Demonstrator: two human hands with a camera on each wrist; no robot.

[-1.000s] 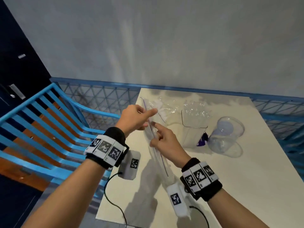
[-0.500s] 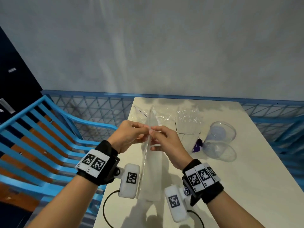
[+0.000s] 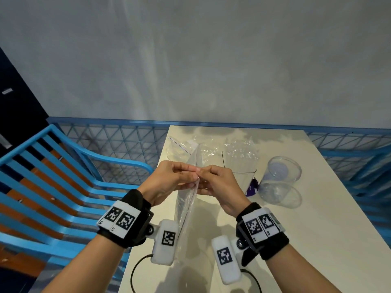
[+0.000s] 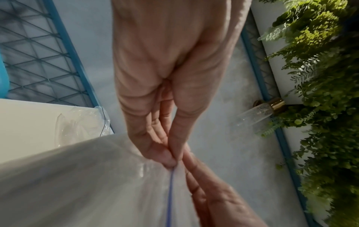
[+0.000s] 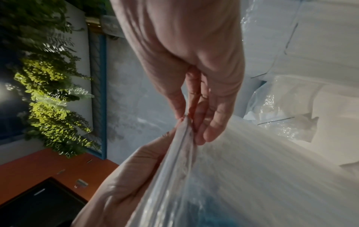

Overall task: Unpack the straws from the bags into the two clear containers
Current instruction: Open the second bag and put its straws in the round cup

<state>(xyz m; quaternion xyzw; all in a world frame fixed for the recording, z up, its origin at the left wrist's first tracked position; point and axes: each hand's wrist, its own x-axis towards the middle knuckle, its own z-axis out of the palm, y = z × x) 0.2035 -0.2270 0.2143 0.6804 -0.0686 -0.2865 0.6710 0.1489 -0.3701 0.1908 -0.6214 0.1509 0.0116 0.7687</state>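
Both hands met above the surface (image 3: 317, 229). The left hand (image 3: 169, 182) and right hand (image 3: 220, 185) each pinched the zip-top bag (image 3: 187, 206) in a closed grip at its seal.

Bare table (image 3: 317, 240) lies open on the right; containers (image 3: 279, 180) and bags (image 3: 184, 144) crowd the far end.

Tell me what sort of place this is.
Probably a café or casual seating corner: a blue slatted bench beside a pale table, blue lattice railing along a grey wall, and leafy greenery on a wall.

Left hand (image 3: 169, 180), right hand (image 3: 220, 182) pinch clear bag (image 3: 187, 206) top edge above table (image 3: 317, 240).
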